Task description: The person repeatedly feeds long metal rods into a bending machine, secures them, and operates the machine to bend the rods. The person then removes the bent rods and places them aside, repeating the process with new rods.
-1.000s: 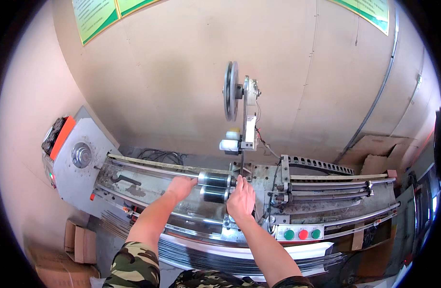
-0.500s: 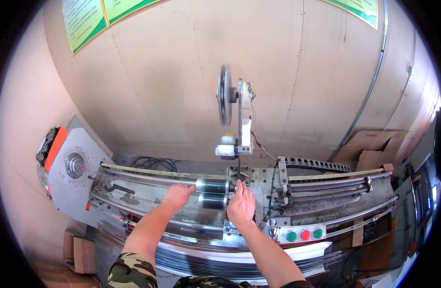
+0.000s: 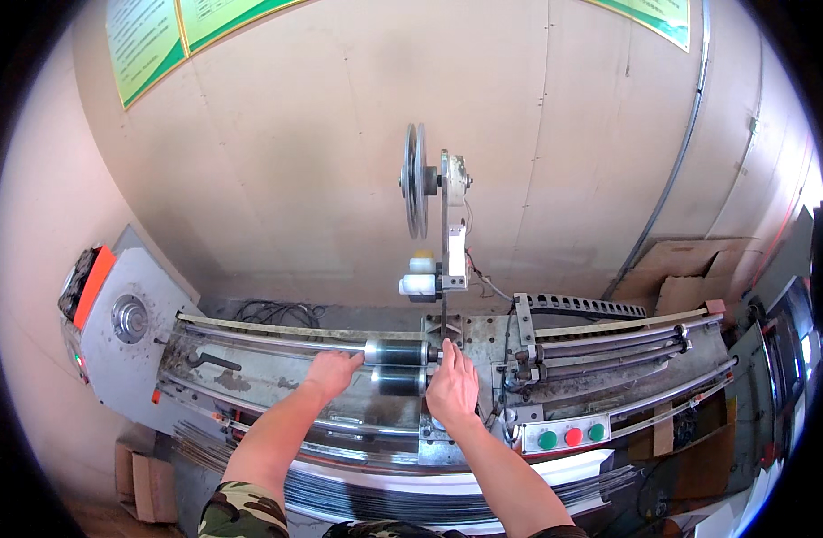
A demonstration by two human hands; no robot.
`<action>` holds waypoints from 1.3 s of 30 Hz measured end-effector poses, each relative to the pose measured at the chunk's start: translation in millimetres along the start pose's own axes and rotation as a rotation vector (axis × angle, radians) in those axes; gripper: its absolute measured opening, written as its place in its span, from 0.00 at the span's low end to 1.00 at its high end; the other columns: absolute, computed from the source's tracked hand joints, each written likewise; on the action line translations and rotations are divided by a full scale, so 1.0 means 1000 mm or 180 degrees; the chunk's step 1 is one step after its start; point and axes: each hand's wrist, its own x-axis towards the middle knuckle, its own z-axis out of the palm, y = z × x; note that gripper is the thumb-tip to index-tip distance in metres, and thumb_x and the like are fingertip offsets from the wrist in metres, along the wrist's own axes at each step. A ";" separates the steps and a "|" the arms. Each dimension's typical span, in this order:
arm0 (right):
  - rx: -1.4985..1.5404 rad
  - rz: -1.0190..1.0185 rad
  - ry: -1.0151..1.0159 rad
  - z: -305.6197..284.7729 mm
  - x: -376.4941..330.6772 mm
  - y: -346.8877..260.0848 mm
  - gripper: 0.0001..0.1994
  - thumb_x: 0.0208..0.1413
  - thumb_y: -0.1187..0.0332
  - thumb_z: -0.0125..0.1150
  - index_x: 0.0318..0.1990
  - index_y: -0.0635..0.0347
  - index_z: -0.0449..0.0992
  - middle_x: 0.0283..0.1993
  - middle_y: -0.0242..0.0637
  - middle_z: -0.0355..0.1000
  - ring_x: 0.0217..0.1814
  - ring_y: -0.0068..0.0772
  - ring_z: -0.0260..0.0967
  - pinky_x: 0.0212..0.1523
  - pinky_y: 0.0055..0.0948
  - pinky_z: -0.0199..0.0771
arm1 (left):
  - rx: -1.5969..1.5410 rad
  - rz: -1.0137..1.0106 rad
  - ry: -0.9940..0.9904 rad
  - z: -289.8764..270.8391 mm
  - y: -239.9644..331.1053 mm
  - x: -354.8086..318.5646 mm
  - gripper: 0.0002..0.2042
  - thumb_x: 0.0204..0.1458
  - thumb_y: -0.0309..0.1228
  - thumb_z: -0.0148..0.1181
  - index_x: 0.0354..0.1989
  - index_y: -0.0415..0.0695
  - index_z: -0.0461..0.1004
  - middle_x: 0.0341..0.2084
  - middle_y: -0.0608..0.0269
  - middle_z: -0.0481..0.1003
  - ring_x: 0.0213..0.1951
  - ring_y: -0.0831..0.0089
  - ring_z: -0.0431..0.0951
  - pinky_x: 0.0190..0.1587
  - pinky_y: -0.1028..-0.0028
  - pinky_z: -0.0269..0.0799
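Observation:
Two dark cylindrical rollers with silver ends lie side by side on the machine bed, the upper roller (image 3: 396, 352) just beyond the lower roller (image 3: 398, 382). My left hand (image 3: 333, 372) is closed at the left end of the upper roller, its fingertips pinched together. Whatever it pinches is too small to make out. At the rollers' right end, my right hand (image 3: 452, 387) rests by the metal mounting block (image 3: 440, 421), fingers pressed together and pointing away from me. Its palm side is hidden, so anything it grips cannot be seen.
Above the bed stands a post with a large pulley wheel (image 3: 414, 179) and white rollers (image 3: 418, 285). A hook-shaped wrench (image 3: 216, 362) lies on the left. Near me are a button box (image 3: 566, 437) and long thin dark rods (image 3: 376, 498). Cardboard (image 3: 680, 269) leans behind.
Both hands keep nearly the same places at the rollers' two ends. The whole view has shifted slightly; the machine itself looks unchanged.

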 end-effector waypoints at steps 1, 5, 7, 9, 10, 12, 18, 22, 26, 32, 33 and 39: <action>-0.0003 -0.0008 0.0013 0.000 0.000 0.000 0.28 0.58 0.73 0.53 0.66 0.68 0.58 0.66 0.54 0.64 0.66 0.55 0.61 0.66 0.47 0.60 | 0.0038 -0.0010 -0.0029 -0.001 0.000 0.000 0.12 0.54 0.27 0.51 0.47 0.49 0.72 0.32 0.56 0.80 0.40 0.57 0.81 0.41 0.58 0.76; 0.0021 -0.0010 -0.0018 -0.001 -0.001 -0.002 0.29 0.56 0.73 0.52 0.66 0.68 0.59 0.66 0.55 0.63 0.66 0.55 0.61 0.66 0.47 0.60 | 0.0052 0.0096 0.0073 0.000 -0.002 -0.002 0.13 0.54 0.27 0.52 0.48 0.49 0.72 0.31 0.57 0.80 0.39 0.57 0.81 0.39 0.58 0.76; 0.0063 -0.0010 0.0019 0.002 -0.001 0.000 0.29 0.53 0.74 0.51 0.66 0.67 0.60 0.66 0.54 0.63 0.66 0.55 0.61 0.65 0.48 0.61 | 0.0099 0.0143 0.0096 0.001 -0.003 -0.002 0.14 0.54 0.27 0.52 0.49 0.50 0.71 0.31 0.57 0.79 0.38 0.57 0.81 0.38 0.58 0.76; 0.0039 -0.0032 0.0020 0.001 -0.001 -0.002 0.30 0.52 0.75 0.52 0.66 0.67 0.59 0.66 0.55 0.63 0.65 0.55 0.62 0.64 0.47 0.62 | 0.0087 0.0153 0.0053 0.003 -0.005 -0.001 0.14 0.54 0.27 0.51 0.50 0.50 0.71 0.30 0.57 0.79 0.38 0.57 0.81 0.38 0.58 0.76; 0.0018 -0.0039 0.0022 0.001 -0.001 -0.001 0.30 0.52 0.75 0.52 0.66 0.67 0.59 0.66 0.55 0.63 0.65 0.55 0.63 0.64 0.47 0.63 | 0.0075 0.0164 0.0034 0.004 -0.005 0.000 0.14 0.55 0.27 0.51 0.50 0.51 0.71 0.30 0.57 0.79 0.38 0.57 0.81 0.38 0.58 0.76; 0.0025 -0.0092 0.0080 0.003 -0.001 0.000 0.31 0.51 0.76 0.52 0.66 0.67 0.59 0.65 0.55 0.64 0.64 0.56 0.64 0.63 0.47 0.65 | 0.0082 0.0160 -0.0018 0.002 -0.005 0.000 0.14 0.55 0.27 0.51 0.51 0.51 0.71 0.30 0.56 0.79 0.38 0.57 0.82 0.38 0.58 0.76; -0.0003 -0.0055 0.0067 0.002 -0.002 -0.001 0.30 0.52 0.77 0.51 0.65 0.68 0.59 0.64 0.56 0.65 0.62 0.58 0.65 0.62 0.46 0.66 | -0.0036 0.0253 0.0005 0.004 -0.015 -0.004 0.16 0.57 0.27 0.48 0.54 0.51 0.70 0.30 0.53 0.78 0.36 0.52 0.81 0.36 0.54 0.76; -0.0116 0.0067 -0.0036 -0.001 -0.001 -0.002 0.30 0.52 0.77 0.51 0.66 0.68 0.59 0.65 0.57 0.65 0.62 0.58 0.65 0.62 0.47 0.67 | -0.0079 0.0205 -0.0096 -0.001 -0.019 -0.007 0.16 0.56 0.26 0.48 0.53 0.52 0.70 0.30 0.55 0.79 0.39 0.55 0.82 0.38 0.55 0.75; -0.0161 -0.0146 0.0264 0.007 -0.001 0.004 0.27 0.56 0.77 0.52 0.65 0.68 0.60 0.57 0.57 0.70 0.56 0.59 0.67 0.58 0.49 0.68 | -0.0164 0.0275 0.0047 0.007 -0.034 -0.012 0.16 0.56 0.26 0.49 0.53 0.53 0.70 0.30 0.56 0.79 0.37 0.55 0.82 0.37 0.55 0.75; -0.0442 0.0049 0.0152 0.011 0.000 0.010 0.26 0.58 0.76 0.51 0.65 0.65 0.60 0.58 0.56 0.69 0.59 0.59 0.66 0.60 0.48 0.67 | -0.0311 0.0394 0.0168 0.016 -0.059 -0.019 0.16 0.55 0.26 0.49 0.53 0.53 0.70 0.29 0.56 0.79 0.36 0.55 0.82 0.36 0.55 0.75; -0.0475 0.0089 0.0073 0.008 0.000 0.008 0.26 0.58 0.76 0.49 0.66 0.64 0.60 0.60 0.55 0.68 0.61 0.58 0.66 0.61 0.47 0.67 | -0.0344 0.0425 0.0201 0.019 -0.065 -0.021 0.17 0.55 0.26 0.49 0.53 0.53 0.70 0.29 0.56 0.79 0.36 0.55 0.82 0.36 0.55 0.75; -0.0682 0.0081 0.0094 0.003 -0.001 0.009 0.27 0.58 0.76 0.51 0.66 0.62 0.59 0.57 0.56 0.70 0.59 0.58 0.67 0.60 0.48 0.68 | -0.0307 0.0460 0.0145 0.029 -0.096 -0.030 0.17 0.55 0.27 0.50 0.53 0.53 0.70 0.30 0.56 0.79 0.37 0.54 0.82 0.36 0.55 0.75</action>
